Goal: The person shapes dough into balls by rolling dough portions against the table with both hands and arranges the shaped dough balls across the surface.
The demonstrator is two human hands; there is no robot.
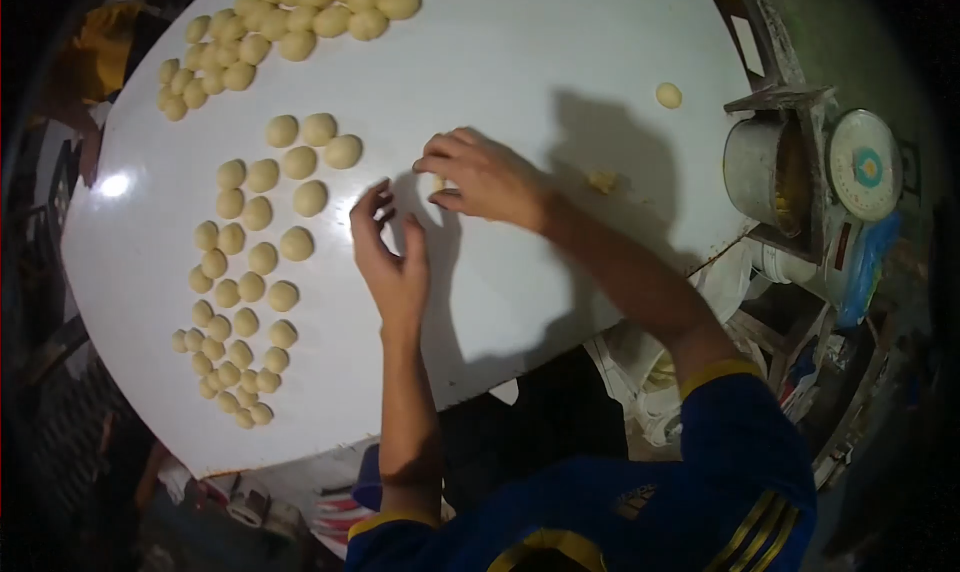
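Note:
My right hand (484, 180) is curved over the white table top, with a small piece of pale dough (438, 184) between its thumb and fingers. Most of that dough is hidden by the fingers. Just to the left and nearer to me is my left hand (392, 257), its thumb and curled fingers apart and nothing in it. Left of both hands lie loose rows of round dough balls (310, 198), the nearest ones a short way from my left fingertips. A crumbly scrap of dough (601, 181) sits right of my right wrist.
A crowded group of dough balls (297, 46) covers the far left of the table (520, 62). One single dough ball (669, 96) lies near the right edge. Beyond that edge stand a metal pot (757, 174) and a round patterned lid or plate (865, 166).

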